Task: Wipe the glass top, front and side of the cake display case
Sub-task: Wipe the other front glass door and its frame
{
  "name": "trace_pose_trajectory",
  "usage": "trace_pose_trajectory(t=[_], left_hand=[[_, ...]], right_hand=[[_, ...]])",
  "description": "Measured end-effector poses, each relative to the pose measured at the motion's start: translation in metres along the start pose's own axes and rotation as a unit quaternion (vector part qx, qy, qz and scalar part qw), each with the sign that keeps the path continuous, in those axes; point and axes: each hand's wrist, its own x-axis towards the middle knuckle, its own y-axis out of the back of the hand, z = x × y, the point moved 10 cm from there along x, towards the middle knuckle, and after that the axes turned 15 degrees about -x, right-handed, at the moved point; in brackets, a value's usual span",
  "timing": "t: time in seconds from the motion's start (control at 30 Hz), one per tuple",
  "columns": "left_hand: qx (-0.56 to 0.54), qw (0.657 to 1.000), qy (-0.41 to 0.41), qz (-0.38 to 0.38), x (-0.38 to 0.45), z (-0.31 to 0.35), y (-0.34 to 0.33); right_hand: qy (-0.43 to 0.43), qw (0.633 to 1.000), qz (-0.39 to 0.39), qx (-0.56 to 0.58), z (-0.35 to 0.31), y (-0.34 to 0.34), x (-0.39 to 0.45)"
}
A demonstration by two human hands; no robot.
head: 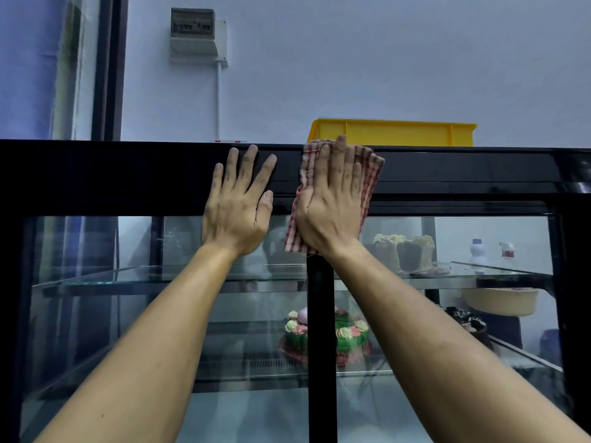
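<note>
1. head view: your right hand lies flat with straight fingers on a red-checked cloth, pressing it against the black top band of the cake display case. the flat palm spreads pressure over the whole cloth, which suits wiping better than a pinch would.
2. your left hand is bare and open, fingers fanned on the same black band just beside the cloth. it holds nothing, and i judge it is there to steady you while you reach up.
3. the cloth's lower edge hangs onto the front glass, right above the black centre post that splits the two panes.
4. behind the glass you can see a green cake on the lower shelf, a cut cake and a white bottle on the upper glass shelf, and a beige bowl below them.
5. a yellow tray sits on the case top just behind your right fingertips, so wiping the top will likely mean working around it or shifting it.
6. the front panes show streaks and haze, so most of the wiping looks undone.
</note>
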Motion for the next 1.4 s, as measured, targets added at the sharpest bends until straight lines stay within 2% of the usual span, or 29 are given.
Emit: trace_pose_trajectory(t=[0.13,0.33,0.7,0.8,0.9,1.03,1.17,1.27,1.4], left_hand=[[0.01,1.0,-0.003,-0.001,0.0,-0.001,-0.002],[0.018,1.0,0.0,0.005,-0.001,-0.001,-0.002],[0.022,1.0,-0.004,0.006,-0.002,0.003,-0.001],[0.023,0.998,-0.055,-0.008,-0.005,0.013,-0.003],[0.031,0.994,-0.096,-0.03,-0.007,0.021,-0.008],[0.043,0.995,-0.067,-0.055,-0.005,0.015,-0.013],[0.017,0.999,-0.011,-0.04,-0.009,0.019,-0.014],[0.006,0.999,0.05,-0.022,-0.017,0.031,-0.023],[0.027,0.997,0.073,-0.014,-0.022,0.033,-0.028]], right_hand=[[0.022,0.999,-0.023,0.03,-0.012,-0.004,0.0],[0.004,1.0,-0.023,-0.003,0.003,-0.01,0.004],[0.071,0.997,-0.006,-0.02,0.002,-0.006,0.002],[0.097,0.995,-0.027,-0.017,0.008,-0.008,-0.002],[0.062,0.997,-0.03,-0.031,0.045,-0.009,-0.001],[0.03,0.999,-0.025,-0.038,0.066,-0.013,-0.01],[0.039,0.999,-0.012,-0.024,0.062,-0.027,-0.05],[0.046,0.998,-0.041,-0.031,0.068,-0.039,-0.089],[0.046,0.996,-0.069,-0.023,0.068,-0.044,-0.124]])
